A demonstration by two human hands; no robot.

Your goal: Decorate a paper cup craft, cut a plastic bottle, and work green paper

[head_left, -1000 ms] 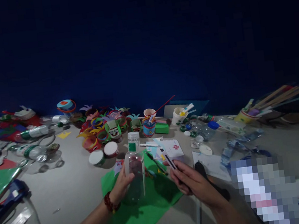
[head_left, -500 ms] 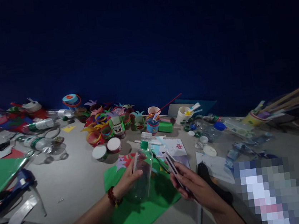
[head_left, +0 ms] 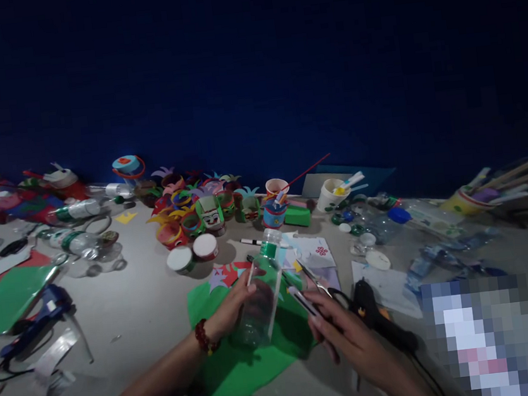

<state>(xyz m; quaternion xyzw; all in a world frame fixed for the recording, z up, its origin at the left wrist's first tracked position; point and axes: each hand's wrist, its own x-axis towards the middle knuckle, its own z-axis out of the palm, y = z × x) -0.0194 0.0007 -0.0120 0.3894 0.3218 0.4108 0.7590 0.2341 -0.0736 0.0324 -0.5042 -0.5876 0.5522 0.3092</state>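
1. Gripping clear plastic bottle [head_left: 263, 295] in left hand [head_left: 231, 307] over green sheet [head_left: 244, 381] — leaning it right, upright a second ago
2. Clenching utility knife [head_left: 303, 301] in right hand [head_left: 341, 324] — now pointing just beside bottle, narrowing the gap

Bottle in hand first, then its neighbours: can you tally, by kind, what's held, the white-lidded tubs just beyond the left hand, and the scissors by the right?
Bottle, in the left hand: 1
Slim tool, in the right hand: 1
White-lidded tubs: 2
Scissors: 1 pair
Total: 5
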